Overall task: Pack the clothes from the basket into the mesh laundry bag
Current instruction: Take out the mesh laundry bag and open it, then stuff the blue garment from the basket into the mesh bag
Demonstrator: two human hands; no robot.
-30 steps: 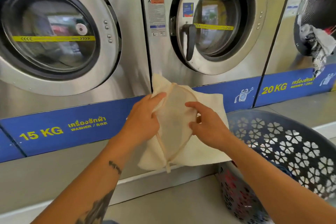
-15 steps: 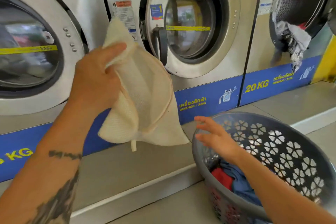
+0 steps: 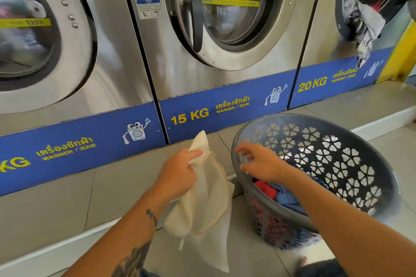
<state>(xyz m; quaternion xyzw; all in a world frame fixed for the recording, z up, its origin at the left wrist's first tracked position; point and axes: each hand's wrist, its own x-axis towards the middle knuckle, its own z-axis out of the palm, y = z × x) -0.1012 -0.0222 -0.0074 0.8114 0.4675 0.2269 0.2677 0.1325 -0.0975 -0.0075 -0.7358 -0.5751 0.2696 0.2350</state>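
Far left there's a big steel washer with its round door shut, blurry laundry behind the glass, and a blue strip along the bottom with a little cartoon washer on it. Next one over is the middle washer, marked 15 KG, door also shut, black handle on the left side of the door.

Down in front, the left hand is closed in a fist around the cream mesh laundry bag, gripping it up near the top edge. One corner of the bag pokes up above the fingers and the rest hangs limp below the hand, over the grey tiled floor. The bag looks flat, no bulge that I can make out.

Just right of the bag sits the grey basket with flower-shaped cutouts, tilted toward the camera. The right hand is over its near-left rim, fingers spread loosely and holding nothing. Under it, down in the basket, are the clothes, something red and something blue bunched together.

Far right, the 20 KG washer has its door open and a pile of fabric spilling out over the lip.
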